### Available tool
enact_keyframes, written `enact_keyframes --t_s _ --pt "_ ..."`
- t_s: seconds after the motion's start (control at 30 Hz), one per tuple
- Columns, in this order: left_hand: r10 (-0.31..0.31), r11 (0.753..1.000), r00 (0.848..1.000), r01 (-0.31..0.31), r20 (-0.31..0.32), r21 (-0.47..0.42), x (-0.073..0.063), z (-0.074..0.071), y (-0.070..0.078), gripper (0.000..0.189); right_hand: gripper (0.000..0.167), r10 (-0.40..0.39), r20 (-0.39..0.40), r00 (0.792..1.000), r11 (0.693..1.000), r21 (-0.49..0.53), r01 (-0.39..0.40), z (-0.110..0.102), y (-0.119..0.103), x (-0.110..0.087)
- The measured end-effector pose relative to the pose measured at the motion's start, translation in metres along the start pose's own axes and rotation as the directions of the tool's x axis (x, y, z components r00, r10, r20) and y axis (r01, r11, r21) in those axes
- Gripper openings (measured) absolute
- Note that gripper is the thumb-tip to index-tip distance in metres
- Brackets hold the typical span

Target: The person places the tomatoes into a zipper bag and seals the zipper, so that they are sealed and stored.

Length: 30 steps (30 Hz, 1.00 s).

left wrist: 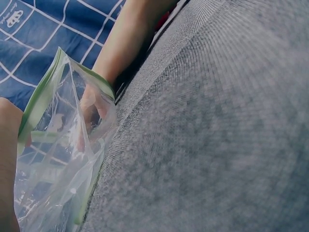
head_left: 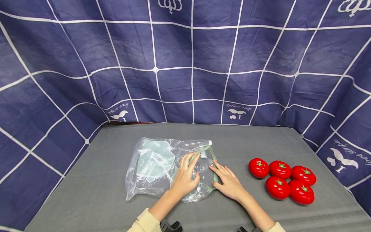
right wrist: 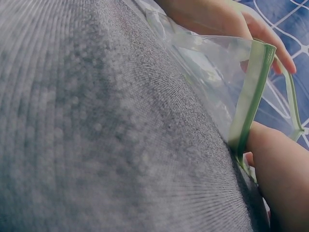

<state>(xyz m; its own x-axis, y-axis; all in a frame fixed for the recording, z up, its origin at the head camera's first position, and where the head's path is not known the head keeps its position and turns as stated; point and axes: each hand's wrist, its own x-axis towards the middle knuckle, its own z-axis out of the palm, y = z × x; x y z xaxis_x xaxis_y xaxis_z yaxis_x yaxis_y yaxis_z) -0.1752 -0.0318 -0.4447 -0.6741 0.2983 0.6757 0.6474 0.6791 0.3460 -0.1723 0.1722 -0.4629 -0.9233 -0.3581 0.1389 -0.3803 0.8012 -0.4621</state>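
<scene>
A clear zip bag (head_left: 166, 190) with a green-edged mouth and a white slider lies on the grey table, its mouth spread apart. Inside it, pale blue flat pieces with thin white cords (head_left: 155, 158) look like face masks. My left hand (head_left: 185, 177) holds the upper lip of the mouth, its fingers draped over the green rim (right wrist: 251, 101). At the right side of the mouth, my right hand (head_left: 229, 183) has its fingers straight, the tips over the lower green edge. Through the plastic, part of the right hand (left wrist: 91, 108) shows in the left wrist view.
Several shiny red tomatoes (head_left: 278, 188) with green stem tops sit together to the right of my right hand. A blue curtain with white grid lines (head_left: 191, 83) hangs behind the table and along both sides. Beneath everything, the grey tabletop (head_left: 95, 187) shows ribbed cloth.
</scene>
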Motion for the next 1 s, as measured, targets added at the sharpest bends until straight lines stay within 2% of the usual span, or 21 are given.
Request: enact_keyframes --t_s 0.27,0.43,0.67,0.8,1.0 --pt "-0.004 1.0 1.0 0.003 0.015 0.024 0.0 0.002 0.001 0.075 0.047 -0.016 -0.114 0.993 1.0 0.017 0.018 0.002 0.002 0.0" --pt "-0.003 0.999 1.0 0.002 0.011 0.032 0.0 0.003 0.0 0.075 0.042 -0.031 -0.159 0.987 0.999 0.029 0.036 0.002 0.001 0.001" --pt "-0.01 1.0 1.0 0.01 0.014 0.016 0.002 0.002 -0.002 0.076 0.037 -0.077 -0.277 0.958 0.995 0.046 0.094 0.002 0.001 0.005" --pt "-0.022 1.0 1.0 0.022 0.015 0.008 0.003 0.001 -0.003 0.076 0.034 -0.051 -0.317 0.947 0.996 0.056 0.073 -0.001 -0.002 0.007" --pt "-0.023 1.0 1.0 0.023 0.021 0.002 0.002 0.002 -0.001 0.076 0.03 0.041 -0.368 0.929 0.995 0.103 -0.003 -0.01 -0.008 0.003"
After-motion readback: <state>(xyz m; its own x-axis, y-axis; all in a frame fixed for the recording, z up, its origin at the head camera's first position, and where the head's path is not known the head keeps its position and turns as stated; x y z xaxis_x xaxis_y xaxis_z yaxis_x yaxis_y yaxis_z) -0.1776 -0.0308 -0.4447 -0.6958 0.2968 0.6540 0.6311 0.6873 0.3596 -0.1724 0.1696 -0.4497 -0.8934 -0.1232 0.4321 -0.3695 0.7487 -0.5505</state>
